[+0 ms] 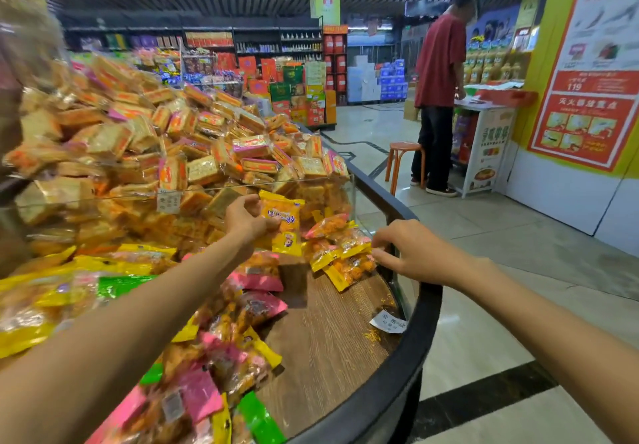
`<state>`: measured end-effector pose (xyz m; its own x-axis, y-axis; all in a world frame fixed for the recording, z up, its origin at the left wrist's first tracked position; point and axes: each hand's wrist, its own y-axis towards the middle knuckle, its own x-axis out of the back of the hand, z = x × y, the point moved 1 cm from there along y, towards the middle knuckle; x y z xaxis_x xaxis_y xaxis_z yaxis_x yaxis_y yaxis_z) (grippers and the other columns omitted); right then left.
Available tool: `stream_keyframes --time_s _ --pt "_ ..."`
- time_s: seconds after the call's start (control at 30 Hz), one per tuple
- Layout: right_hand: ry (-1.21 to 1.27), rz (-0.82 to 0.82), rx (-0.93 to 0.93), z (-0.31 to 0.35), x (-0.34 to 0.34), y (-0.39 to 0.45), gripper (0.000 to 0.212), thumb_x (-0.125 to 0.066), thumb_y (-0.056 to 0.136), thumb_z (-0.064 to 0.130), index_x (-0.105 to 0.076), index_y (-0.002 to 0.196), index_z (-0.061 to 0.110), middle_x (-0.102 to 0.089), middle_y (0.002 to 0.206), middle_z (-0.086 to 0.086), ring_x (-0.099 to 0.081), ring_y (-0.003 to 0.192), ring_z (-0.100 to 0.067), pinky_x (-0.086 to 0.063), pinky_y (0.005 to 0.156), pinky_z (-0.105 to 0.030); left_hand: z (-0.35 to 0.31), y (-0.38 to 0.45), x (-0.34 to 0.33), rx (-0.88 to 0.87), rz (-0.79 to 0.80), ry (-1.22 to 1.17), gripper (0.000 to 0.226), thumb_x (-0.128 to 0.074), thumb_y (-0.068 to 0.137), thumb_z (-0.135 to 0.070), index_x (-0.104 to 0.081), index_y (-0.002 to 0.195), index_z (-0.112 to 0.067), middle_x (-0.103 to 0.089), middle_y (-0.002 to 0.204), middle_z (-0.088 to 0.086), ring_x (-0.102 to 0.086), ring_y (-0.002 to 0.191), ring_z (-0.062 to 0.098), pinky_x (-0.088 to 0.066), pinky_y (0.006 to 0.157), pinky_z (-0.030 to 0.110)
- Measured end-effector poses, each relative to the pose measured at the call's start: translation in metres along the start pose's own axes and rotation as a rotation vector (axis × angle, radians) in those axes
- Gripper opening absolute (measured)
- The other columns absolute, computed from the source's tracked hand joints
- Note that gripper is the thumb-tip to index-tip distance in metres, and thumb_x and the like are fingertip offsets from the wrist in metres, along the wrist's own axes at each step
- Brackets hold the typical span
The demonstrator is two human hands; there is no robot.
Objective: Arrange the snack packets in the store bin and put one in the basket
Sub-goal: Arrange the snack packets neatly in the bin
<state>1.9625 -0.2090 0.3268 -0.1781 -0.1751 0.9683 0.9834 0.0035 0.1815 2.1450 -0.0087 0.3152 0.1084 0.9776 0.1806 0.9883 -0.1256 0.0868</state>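
Your left hand (247,220) gripped a yellow packet (284,223) upright, long axis vertical. Your right hand (409,253) hung loosely open, fingertips touching the packets (349,264) beside it.

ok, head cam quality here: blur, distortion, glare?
Head view: strong wide-angle bending at the bin rim and ceiling lights; motion blur smears the left-edge snack packets; centre sharp, left hand gripping a yellow packet, right hand over the pile; mild glare on the clear divider.
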Motion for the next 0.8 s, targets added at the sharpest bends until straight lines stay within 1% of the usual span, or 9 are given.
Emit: stream_keyframes --time_s 0.07,0.13,0.27,0.37,0.47,0.5,0.57,0.67,0.8 --pt "0.035 -0.038 0.011 0.017 0.007 0.005 0.028 -0.052 0.096 0.033 -0.066 0.108 0.012 -0.066 0.102 -0.002 -0.06 0.087 -0.014 -0.052 0.08 -0.035 -0.021 -0.029 0.027 -0.073 0.027 -0.025 0.064 -0.072 0.073 0.013 -0.048 0.131 0.002 -0.053 0.115 0.006 -0.062 0.066 0.005 -0.044 0.039 0.01" --pt "0.122 -0.097 0.034 0.045 0.009 0.013 0.028 -0.052 0.097 0.032 -0.067 0.105 0.01 -0.068 0.1 -0.004 -0.062 0.087 -0.016 -0.052 0.08 -0.035 -0.033 -0.059 0.057 -0.128 0.047 -0.079 0.063 -0.072 0.073 0.012 -0.048 0.13 0.0 -0.054 0.116 0.009 -0.061 0.05 -0.004 -0.043 0.04 0.009" --pt "0.371 -0.124 0.024 0.119 -0.001 0.04 0.039 -0.046 0.099 0.04 -0.066 0.101 0.007 -0.065 0.096 -0.003 -0.061 0.087 -0.019 -0.044 0.067 -0.028 -0.032 -0.106 0.113 -0.173 0.019 -0.085 0.062 -0.078 0.067 0.007 -0.055 0.123 -0.01 -0.063 0.108 0.002 -0.065 0.071 0.003 -0.054 0.051 0.019" --pt "0.856 -0.01 -0.133 0.174 -0.022 0.066 0.042 -0.049 0.095 0.048 -0.058 0.089 0.008 -0.057 0.084 -0.005 -0.059 0.08 -0.021 -0.047 0.066 -0.029 -0.019 -0.122 0.14 -0.193 -0.021 -0.081 0.06 -0.081 0.068 0.001 -0.057 0.12 -0.016 -0.062 0.113 0.005 -0.065 0.085 0.02 -0.059 0.06 0.031" --pt "1.232 -0.002 -0.312 0.217 -0.04 0.084 0.032 -0.058 0.092 0.038 -0.059 0.094 0.006 -0.057 0.091 -0.009 -0.057 0.086 -0.026 -0.052 0.081 -0.039 -0.006 -0.124 0.16 -0.292 -0.104 0.051 0.061 -0.081 0.071 -0.007 -0.054 0.126 -0.014 -0.056 0.12 -0.002 -0.054 0.101 0.015 -0.05 0.074 0.017" --pt "1.25 -0.043 -0.302 0.224 -0.046 0.089 0.025 -0.058 0.093 0.031 -0.057 0.085 0.008 -0.054 0.089 -0.01 -0.053 0.085 -0.025 -0.049 0.079 -0.038 -0.002 -0.122 0.165 -0.306 -0.126 0.086 0.063 -0.08 0.072 -0.008 -0.052 0.128 -0.014 -0.055 0.121 -0.003 -0.052 0.102 0.012 -0.045 0.072 0.01" --pt "1.191 -0.118 -0.277 0.232 -0.055 0.094 0.022 -0.058 0.094 0.026 -0.054 0.079 0.01 -0.054 0.09 -0.01 -0.051 0.086 -0.024 -0.046 0.079 -0.04 0.005 -0.113 0.173 -0.292 -0.122 0.105 0.066 -0.081 0.072 -0.01 -0.05 0.13 -0.015 -0.054 0.125 0.0 -0.053 0.103 0.014 -0.044 0.071 0.013" --pt "1.224 -0.149 -0.27 0.234 -0.067 0.098 0.019 -0.058 0.094 0.025 -0.061 0.103 0.009 -0.065 0.109 -0.012 -0.061 0.105 -0.031 -0.048 0.097 -0.049 0.008 -0.102 0.176 -0.207 -0.106 0.087 0.068 -0.08 0.073 -0.012 -0.047 0.133 -0.013 -0.054 0.129 0.005 -0.052 0.104 0.013 -0.046 0.07 0.018" --pt "1.273 -0.125 -0.225 0.233 -0.068 0.103 0.013 -0.057 0.095 0.021 -0.061 0.105 0.014 -0.065 0.112 -0.012 -0.061 0.106 -0.03 -0.049 0.094 -0.049 0.007 -0.098 0.175 -0.172 -0.055 0.056 0.058 -0.073 0.082 -0.012 -0.047 0.133 -0.003 -0.056 0.113 -0.002 -0.056 0.08 -0.001 -0.043 0.048 0.008"
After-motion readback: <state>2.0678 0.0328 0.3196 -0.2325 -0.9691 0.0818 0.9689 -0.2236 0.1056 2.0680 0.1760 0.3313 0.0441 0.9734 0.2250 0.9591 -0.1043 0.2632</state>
